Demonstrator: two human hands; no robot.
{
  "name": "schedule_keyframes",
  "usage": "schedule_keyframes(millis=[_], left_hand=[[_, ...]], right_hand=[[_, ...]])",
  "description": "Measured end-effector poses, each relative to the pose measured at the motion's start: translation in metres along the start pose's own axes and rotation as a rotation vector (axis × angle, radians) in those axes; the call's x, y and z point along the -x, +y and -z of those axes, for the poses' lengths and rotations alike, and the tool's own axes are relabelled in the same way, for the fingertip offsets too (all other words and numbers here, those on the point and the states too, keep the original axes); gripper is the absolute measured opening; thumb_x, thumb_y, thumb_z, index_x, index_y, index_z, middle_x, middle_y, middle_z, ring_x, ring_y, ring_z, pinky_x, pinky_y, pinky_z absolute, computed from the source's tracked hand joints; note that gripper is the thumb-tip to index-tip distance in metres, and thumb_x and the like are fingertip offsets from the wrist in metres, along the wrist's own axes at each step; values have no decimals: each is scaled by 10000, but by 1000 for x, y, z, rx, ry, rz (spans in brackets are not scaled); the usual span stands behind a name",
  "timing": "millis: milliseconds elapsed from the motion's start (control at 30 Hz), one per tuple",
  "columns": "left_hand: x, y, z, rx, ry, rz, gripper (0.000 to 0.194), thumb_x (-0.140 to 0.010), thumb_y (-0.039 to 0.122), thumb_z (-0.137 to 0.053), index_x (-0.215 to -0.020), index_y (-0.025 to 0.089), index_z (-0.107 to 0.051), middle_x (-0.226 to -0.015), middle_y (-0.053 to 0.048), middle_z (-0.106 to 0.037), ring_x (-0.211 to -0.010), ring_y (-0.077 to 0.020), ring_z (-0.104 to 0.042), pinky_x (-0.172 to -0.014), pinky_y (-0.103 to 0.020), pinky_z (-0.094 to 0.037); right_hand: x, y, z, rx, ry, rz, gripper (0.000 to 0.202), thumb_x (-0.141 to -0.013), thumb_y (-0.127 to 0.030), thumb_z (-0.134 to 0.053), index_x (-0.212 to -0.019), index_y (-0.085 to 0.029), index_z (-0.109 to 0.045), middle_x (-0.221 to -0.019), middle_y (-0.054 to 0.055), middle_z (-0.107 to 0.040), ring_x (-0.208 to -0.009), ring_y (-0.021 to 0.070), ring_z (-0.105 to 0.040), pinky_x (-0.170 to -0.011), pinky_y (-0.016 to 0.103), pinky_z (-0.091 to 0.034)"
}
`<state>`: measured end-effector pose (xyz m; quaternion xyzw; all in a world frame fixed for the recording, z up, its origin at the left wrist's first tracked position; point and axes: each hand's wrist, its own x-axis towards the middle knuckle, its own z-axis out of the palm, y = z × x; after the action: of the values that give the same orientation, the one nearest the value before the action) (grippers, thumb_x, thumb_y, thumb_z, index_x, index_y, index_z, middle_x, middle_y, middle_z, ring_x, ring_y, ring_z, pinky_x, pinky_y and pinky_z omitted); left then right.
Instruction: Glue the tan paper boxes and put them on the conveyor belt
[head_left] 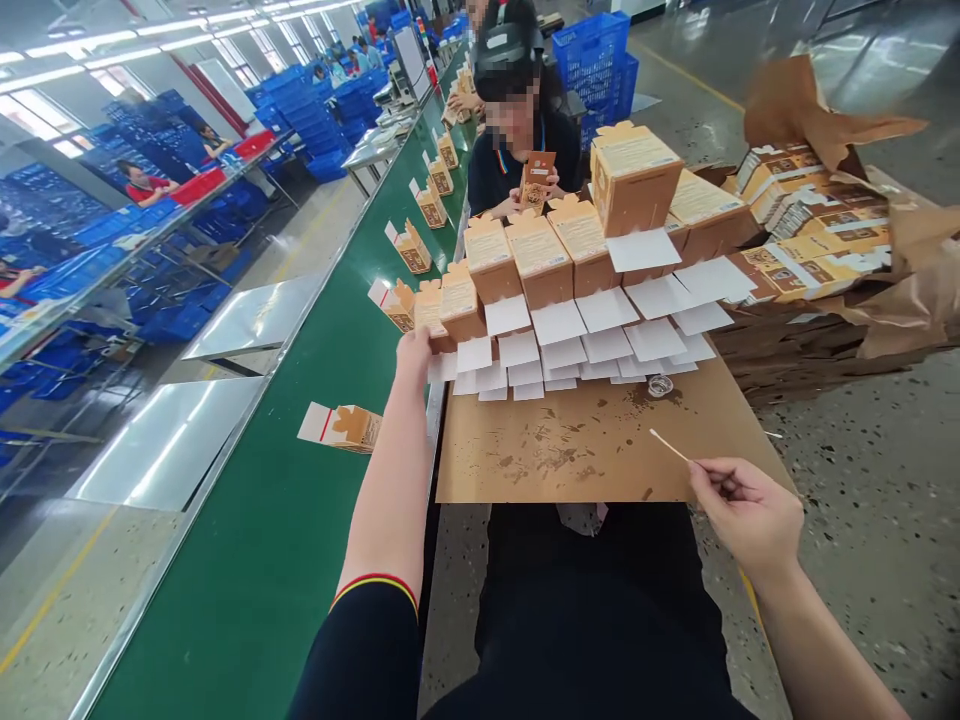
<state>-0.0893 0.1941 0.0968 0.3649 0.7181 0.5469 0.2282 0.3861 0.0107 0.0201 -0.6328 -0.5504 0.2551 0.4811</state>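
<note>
My right hand (746, 515) pinches a cotton swab (667, 444) near one end, its white tip pointing up and left over the board. My left hand (415, 352) reaches to the near left end of a stack of brown cartons and is closed on a small carton (429, 305); its fingers are partly hidden. The stacked cartons (540, 265) lie with white flaps (559, 322) hanging open toward me. A small clear round dish (660, 386) sits on the wet-spotted brown board (592, 470), just below the flaps.
Along my left runs a green conveyor belt (247, 560) with a carton (352, 428) and several others farther up. Across the stack a co-worker (555, 150) holds a carton. Flat printed cartons (825, 240) in torn brown paper lie at right. Blue crates (592, 60) stand behind.
</note>
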Motion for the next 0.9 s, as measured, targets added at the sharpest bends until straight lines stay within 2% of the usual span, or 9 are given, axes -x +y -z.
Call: schedule_keyframes(millis=[133,200,267,433,567,633,733,800,900], left_hand=[[45,-16,52,90,41,22,317,-947,477,-721,-1068,187,-762,-1122,-133,-827,-1143,-310,-760,-1015,-439,-627],[80,-34,73,274,1,31,391,-882,450,-821,-1174,196,-766,-1231,-131,-831,-1228,-304,-765,-1067,-422,-611],[118,-54,82,442,-57,111,520,-780,394,-930,-1229,184,-773,-1317,-159,-823,-1273,-345,-768,-1103,-465,-606],[196,-89,66,552,-214,343,710,-654,363,-1067,-1289,221,-783,-1440,-162,-797,-1334,-401,-760,-1137,-545,-615],[219,-95,44,534,-325,390,785,-658,383,-1100,-1342,252,-738,-1452,-141,-789,-1403,-380,-734,-1207,-547,-585],[221,-95,36,498,-305,359,847,-631,406,-1119,-1358,256,-710,-1431,-147,-793,-1407,-381,-733,-1208,-547,-587],[220,-94,28,448,-229,304,935,-554,474,-1144,-1334,242,-682,-1365,-163,-808,-1344,-390,-767,-1178,-562,-609],[219,-92,25,432,-221,292,924,-542,495,-1146,-1289,232,-670,-1339,-170,-812,-1298,-383,-789,-1177,-572,-611],[220,-88,23,421,-239,312,866,-569,482,-1144,-1228,233,-641,-1314,-167,-814,-1272,-368,-804,-1192,-579,-603]], right_hand=[[-27,1,10,163,28,28,369,-930,-577,-726,-831,-225,-780,-698,70,-748,-597,208,-692,-625,346,-603],[-49,-3,11,261,-13,49,305,-911,-513,-700,-825,-228,-768,-726,81,-766,-641,222,-713,-670,353,-611],[-71,-7,9,338,-97,77,225,-891,-437,-679,-819,-235,-745,-739,82,-770,-660,235,-719,-701,367,-616],[-120,-13,-11,536,-279,137,165,-875,-302,-674,-723,-265,-621,-679,78,-719,-669,274,-717,-704,381,-574],[-139,-13,-17,623,-330,125,196,-877,-258,-682,-696,-263,-607,-665,83,-705,-662,270,-702,-662,363,-521],[-138,-12,-11,623,-328,126,194,-889,-273,-681,-705,-257,-624,-684,91,-717,-672,259,-700,-676,363,-533],[-116,-11,-2,532,-222,143,190,-925,-354,-680,-770,-245,-684,-715,90,-734,-684,251,-712,-700,372,-583],[-86,-14,-6,387,-178,177,209,-963,-400,-676,-847,-236,-736,-754,86,-760,-675,242,-724,-683,372,-616],[-25,-20,-34,125,-334,264,209,-1017,-371,-663,-883,-251,-770,-775,59,-783,-648,213,-732,-622,334,-623]])
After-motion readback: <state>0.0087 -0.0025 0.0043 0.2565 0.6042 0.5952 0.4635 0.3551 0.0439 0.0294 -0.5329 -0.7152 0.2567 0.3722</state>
